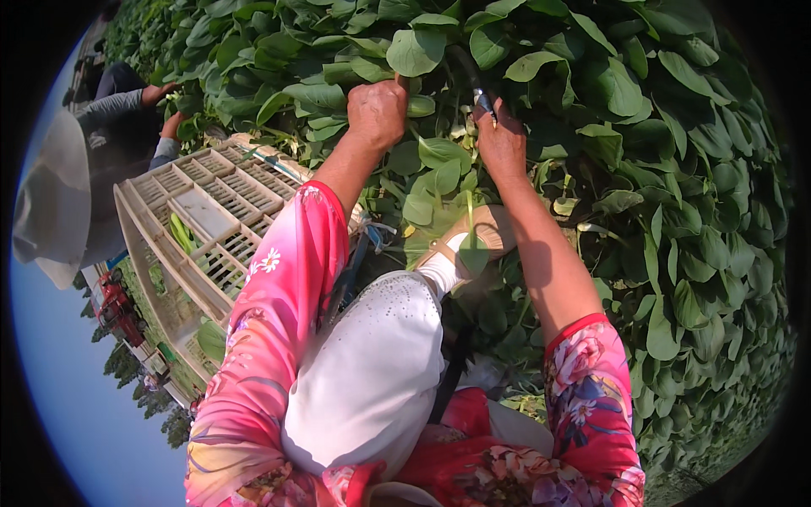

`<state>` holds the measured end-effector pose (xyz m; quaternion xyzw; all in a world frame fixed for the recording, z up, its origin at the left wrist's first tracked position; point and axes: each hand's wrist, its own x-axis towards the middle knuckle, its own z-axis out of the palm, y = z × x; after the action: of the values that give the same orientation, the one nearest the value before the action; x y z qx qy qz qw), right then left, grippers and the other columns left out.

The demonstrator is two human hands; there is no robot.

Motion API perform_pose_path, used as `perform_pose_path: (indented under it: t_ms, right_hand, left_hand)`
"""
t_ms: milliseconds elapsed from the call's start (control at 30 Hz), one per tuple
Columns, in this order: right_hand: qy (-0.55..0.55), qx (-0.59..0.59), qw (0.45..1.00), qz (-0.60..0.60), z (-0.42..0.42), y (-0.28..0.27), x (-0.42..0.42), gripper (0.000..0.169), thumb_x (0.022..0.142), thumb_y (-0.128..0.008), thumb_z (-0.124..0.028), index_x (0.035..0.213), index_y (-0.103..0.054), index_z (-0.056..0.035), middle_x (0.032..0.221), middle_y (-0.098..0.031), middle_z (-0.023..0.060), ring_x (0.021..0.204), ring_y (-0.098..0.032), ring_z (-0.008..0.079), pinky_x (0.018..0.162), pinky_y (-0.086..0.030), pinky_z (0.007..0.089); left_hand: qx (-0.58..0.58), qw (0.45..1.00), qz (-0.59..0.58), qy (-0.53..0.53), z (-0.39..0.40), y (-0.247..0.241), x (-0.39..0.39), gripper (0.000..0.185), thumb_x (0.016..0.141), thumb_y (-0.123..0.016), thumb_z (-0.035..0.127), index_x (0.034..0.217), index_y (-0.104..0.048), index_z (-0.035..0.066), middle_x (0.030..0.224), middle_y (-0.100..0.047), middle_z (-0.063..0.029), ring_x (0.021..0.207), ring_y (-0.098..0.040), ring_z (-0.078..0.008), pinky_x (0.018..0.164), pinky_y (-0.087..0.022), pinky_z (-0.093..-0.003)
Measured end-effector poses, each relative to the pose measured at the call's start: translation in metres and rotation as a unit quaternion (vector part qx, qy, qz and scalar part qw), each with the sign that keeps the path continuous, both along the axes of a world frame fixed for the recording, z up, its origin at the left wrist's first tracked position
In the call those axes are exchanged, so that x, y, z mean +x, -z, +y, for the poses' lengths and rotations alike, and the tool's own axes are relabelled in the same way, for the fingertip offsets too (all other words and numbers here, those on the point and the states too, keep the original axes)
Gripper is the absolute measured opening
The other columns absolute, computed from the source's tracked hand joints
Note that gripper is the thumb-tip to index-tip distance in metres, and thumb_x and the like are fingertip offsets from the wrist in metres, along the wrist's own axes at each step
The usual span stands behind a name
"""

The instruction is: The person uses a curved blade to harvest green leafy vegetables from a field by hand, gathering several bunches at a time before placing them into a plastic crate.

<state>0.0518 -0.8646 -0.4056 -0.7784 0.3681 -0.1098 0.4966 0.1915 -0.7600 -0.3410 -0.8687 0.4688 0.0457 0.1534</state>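
My left hand point(378, 113) is closed around a leafy green plant point(415, 52), probably pak choi, with a pale green stalk showing beside the knuckles. A short way to its right, my right hand point(502, 136) holds a small sickle point(481, 100). Its shiny metal neck rises from my fingers, and a dark curved blade runs up among the leaves, partly hidden. Standing greens crowd around both hands. Between my forearms, loose broad leaves point(440, 166) and pale trimmed bits lie over the ground.
A slatted plastic crate point(212, 209) leans at my left, with some greens inside. My shoe point(475, 237) is planted among the leaves below my hands. At the far left another person in a pale hat point(54, 196) reaches into the plants. A red vehicle point(118, 307) stands farther off.
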Motion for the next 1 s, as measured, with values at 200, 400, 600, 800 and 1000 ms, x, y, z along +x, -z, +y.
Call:
perform_pose_path:
  t_ms: [200, 400, 600, 800, 1000]
  right_hand:
    - [-0.045, -0.052, 0.993, 0.097, -0.002, -0.001, 0.007, 0.03, 0.079, -0.053, -0.03, 0.092, -0.053, -0.0033, 0.081, -0.058, 0.0206, 0.076, -0.056, 0.0381, 0.066, -0.045, 0.0441]
    - [-0.05, -0.051, 0.99, 0.121, 0.007, -0.002, 0.004, 0.034, 0.081, -0.049, -0.033, 0.104, -0.05, -0.0079, 0.078, -0.058, 0.0222, 0.073, -0.056, 0.0392, 0.066, -0.045, 0.0451]
    - [-0.025, 0.02, 0.999, 0.036, 0.019, -0.011, -0.022, 0.033, 0.08, -0.052, -0.027, 0.107, -0.052, -0.0083, 0.082, -0.057, 0.0229, 0.078, -0.054, 0.04, 0.066, -0.043, 0.0453]
    - [0.09, 0.165, 0.978, -0.088, 0.014, -0.017, -0.072, 0.048, 0.071, -0.066, -0.026, 0.111, -0.049, -0.0027, 0.088, -0.06, 0.0164, 0.077, -0.059, 0.0306, 0.07, -0.045, 0.0358]
    - [0.201, 0.198, 0.924, -0.258, -0.018, -0.067, -0.097, 0.063, 0.054, -0.08, -0.033, 0.095, -0.044, -0.0005, 0.088, -0.062, 0.0036, 0.07, -0.053, 0.0083, 0.064, -0.045, 0.0236]
  left_hand:
    - [-0.081, 0.997, 0.017, 0.01, 0.015, 0.008, 0.002, 0.056, 0.07, -0.05, 0.007, 0.124, -0.035, 0.01, 0.096, -0.056, -0.0166, 0.083, -0.056, -0.034, 0.065, -0.047, -0.0399]
    - [-0.063, 0.998, 0.025, -0.008, 0.017, 0.011, -0.002, 0.056, 0.07, -0.052, 0.009, 0.124, -0.036, 0.011, 0.108, -0.05, -0.016, 0.096, -0.05, -0.0347, 0.073, -0.045, -0.0408]
    - [-0.111, 0.993, 0.014, -0.044, 0.012, 0.022, -0.035, 0.054, 0.066, -0.057, 0.013, 0.117, -0.041, 0.007, 0.102, -0.051, -0.0163, 0.093, -0.049, -0.0339, 0.079, -0.039, -0.0414]
    - [-0.234, 0.86, 0.403, -0.208, 0.01, -0.03, -0.08, 0.068, 0.058, -0.07, 0.007, 0.119, -0.04, 0.007, 0.109, -0.051, -0.0155, 0.1, -0.05, -0.0295, 0.085, -0.039, -0.0336]
    - [-0.207, 0.748, 0.628, -0.065, -0.003, -0.07, -0.104, 0.087, 0.048, -0.079, 0.008, 0.124, -0.037, 0.005, 0.115, -0.049, -0.0108, 0.104, -0.048, -0.0187, 0.09, -0.036, -0.0293]
